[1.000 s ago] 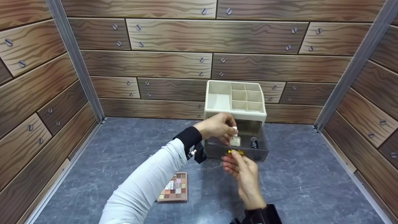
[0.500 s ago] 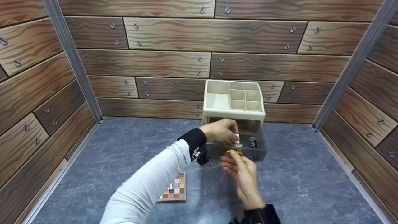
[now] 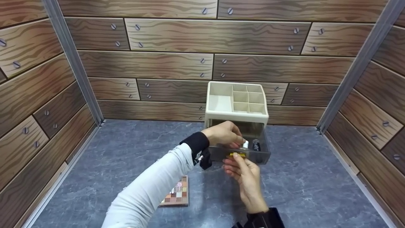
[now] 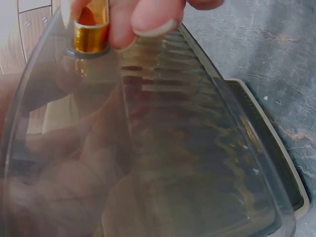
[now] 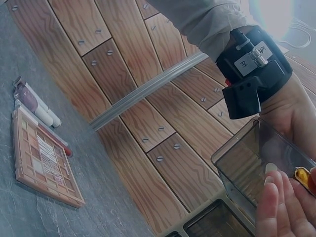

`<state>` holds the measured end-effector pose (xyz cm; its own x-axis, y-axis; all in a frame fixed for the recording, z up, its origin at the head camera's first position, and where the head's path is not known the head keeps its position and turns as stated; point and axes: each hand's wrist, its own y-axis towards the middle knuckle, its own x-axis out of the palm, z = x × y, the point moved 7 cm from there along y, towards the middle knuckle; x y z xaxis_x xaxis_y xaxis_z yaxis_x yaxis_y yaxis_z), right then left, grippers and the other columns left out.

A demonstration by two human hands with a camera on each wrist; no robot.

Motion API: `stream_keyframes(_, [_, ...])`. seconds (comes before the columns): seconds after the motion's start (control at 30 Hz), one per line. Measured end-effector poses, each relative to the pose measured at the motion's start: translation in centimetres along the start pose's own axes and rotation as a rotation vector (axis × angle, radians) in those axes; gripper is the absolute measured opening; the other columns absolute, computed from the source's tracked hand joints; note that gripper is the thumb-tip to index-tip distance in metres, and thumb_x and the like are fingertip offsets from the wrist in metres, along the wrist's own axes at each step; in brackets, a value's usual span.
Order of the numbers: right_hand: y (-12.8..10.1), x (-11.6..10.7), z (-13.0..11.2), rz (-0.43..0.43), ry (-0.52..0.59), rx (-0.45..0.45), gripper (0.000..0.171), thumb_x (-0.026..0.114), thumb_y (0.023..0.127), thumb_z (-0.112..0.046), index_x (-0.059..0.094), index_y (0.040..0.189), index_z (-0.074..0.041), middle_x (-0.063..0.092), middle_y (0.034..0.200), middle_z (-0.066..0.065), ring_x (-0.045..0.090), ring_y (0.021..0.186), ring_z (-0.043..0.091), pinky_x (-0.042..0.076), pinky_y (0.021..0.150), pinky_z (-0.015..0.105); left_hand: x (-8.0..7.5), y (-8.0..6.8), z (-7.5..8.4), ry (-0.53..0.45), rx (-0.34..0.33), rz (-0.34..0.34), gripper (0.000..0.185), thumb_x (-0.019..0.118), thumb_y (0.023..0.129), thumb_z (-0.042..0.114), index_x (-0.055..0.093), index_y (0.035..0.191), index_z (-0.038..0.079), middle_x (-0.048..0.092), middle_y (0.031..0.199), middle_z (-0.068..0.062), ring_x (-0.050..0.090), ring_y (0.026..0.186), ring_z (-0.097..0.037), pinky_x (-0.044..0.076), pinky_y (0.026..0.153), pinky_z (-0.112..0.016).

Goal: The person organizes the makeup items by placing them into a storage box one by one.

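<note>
In the head view, my left hand [image 3: 223,134] reaches down into the pulled-out smoky clear drawer [image 3: 261,156]. Its fingertips are at the white cap of a small bottle [image 3: 246,145] that looks like nail polish, leaning slightly; the drawer front hides its lower part. My right hand [image 3: 250,177] pinches the drawer's gold handle [image 3: 241,155] between thumb and fingers. A dark bottle [image 3: 256,145] is in the drawer, right of the white-capped one. The left wrist view shows the drawer front with the gold handle [image 4: 91,38] and right-hand fingertips [image 4: 155,17].
A cream organizer [image 3: 237,116] with top compartments stands against the wood-patterned back wall. An eyeshadow palette [image 3: 183,199] lies on the grey floor, partly behind my left sleeve [image 3: 152,186]. Beside the palette, the right wrist view shows tube-like cosmetics [image 5: 37,103].
My left hand has lowered the white-capped bottle into the drawer and shifted slightly right; more of the cap now shows beyond the fingertips. My right hand stays at the handle.
</note>
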<state>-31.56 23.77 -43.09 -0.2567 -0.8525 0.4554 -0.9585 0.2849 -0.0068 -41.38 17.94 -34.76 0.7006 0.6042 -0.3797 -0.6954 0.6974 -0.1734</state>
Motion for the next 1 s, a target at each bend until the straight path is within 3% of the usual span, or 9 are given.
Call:
stream_keyframes(0.27, [0.1,0.2,0.3,0.001,-0.01,0.01,0.027,0.061,0.094,-0.021,0.067,0.096,0.005,0.072,0.08,0.012,0.069,0.067,0.018,0.057,0.061,0.027,-1.0,-0.8,0.0,-0.066,0.009,0.023,0.015,0.066,0.09,0.009,0.062,0.097,-0.003,0.068,0.1,-0.025,0.069,0.089,-0.031,0.058,0.076,-0.032])
stream_keyframes(0.6, [0.2,0.4,0.3,-0.004,-0.012,0.004,0.027,0.06,0.095,-0.021,0.066,0.097,0.005,0.072,0.079,0.012,0.069,0.066,0.018,0.057,0.061,0.027,-3.0,-3.7,0.5,-0.214,0.163,0.013,0.024,0.066,0.089,0.009,0.061,0.108,-0.006,0.065,0.107,-0.027,0.065,0.098,-0.039,0.057,0.081,-0.033])
stream_keyframes(0.8, [0.3,0.3,0.1,-0.005,-0.001,0.0,0.023,0.061,0.094,-0.019,0.067,0.094,0.003,0.072,0.079,0.012,0.068,0.065,0.018,0.057,0.061,0.027,-5.2,-5.5,-0.8,-0.302,0.25,-0.011,0.031,0.064,0.092,0.012,0.057,0.117,-0.004,0.063,0.113,-0.024,0.066,0.1,-0.031,0.055,0.087,-0.036])
stream_keyframes(1.0, [0.2,0.0,0.0,0.005,-0.01,0.002,0.021,0.062,0.093,-0.019,0.067,0.094,0.001,0.072,0.079,0.012,0.069,0.065,0.019,0.057,0.061,0.027,-7.4,-7.4,-2.7,-0.372,0.29,0.024,0.039,0.062,0.093,0.012,0.052,0.125,-0.007,0.058,0.119,-0.03,0.062,0.105,-0.038,0.053,0.09,-0.039])
